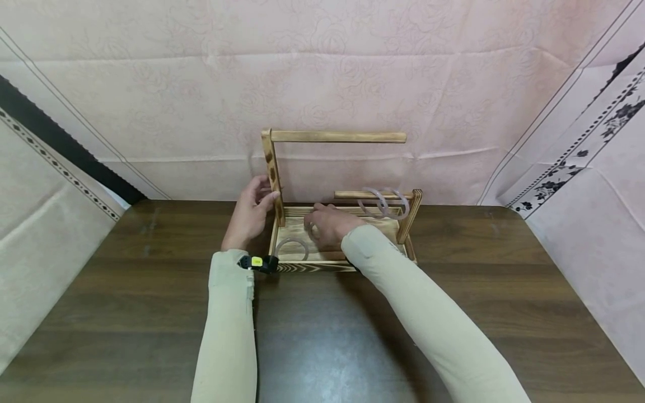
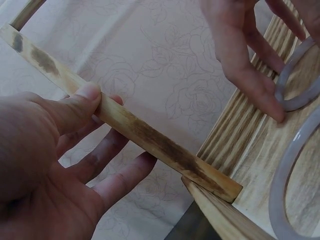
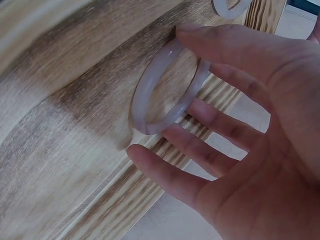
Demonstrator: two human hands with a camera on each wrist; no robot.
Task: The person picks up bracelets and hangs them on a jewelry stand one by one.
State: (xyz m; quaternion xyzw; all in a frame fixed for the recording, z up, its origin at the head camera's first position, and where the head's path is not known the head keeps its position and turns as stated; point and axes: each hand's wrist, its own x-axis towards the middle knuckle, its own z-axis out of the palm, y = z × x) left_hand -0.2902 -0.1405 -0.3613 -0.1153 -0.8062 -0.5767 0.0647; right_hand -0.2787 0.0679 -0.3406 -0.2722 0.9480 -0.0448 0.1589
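My left hand (image 1: 250, 214) grips the tall upright post (image 1: 273, 168) of a wooden stand, thumb in front and fingers behind in the left wrist view. Inside the stand's tray (image 1: 312, 267), my right hand (image 1: 330, 225) holds a pale translucent bangle (image 3: 146, 95) between thumb and fingers. That bangle is tilted up from the tray floor. Another bangle (image 2: 278, 200) lies flat on the tray floor, toward the left end. Several more bangles (image 1: 381, 202) hang on the short lower bar (image 1: 347, 195) at the right. From the head view, my right hand mostly hides its bangle.
A long upper bar (image 1: 337, 136) reaches right from the top of the tall post. At the right a shorter slanted post (image 1: 410, 218) carries the lower bar. The stand is on a dark wooden table (image 1: 151, 291), near a patterned cloth backdrop (image 1: 322, 84).
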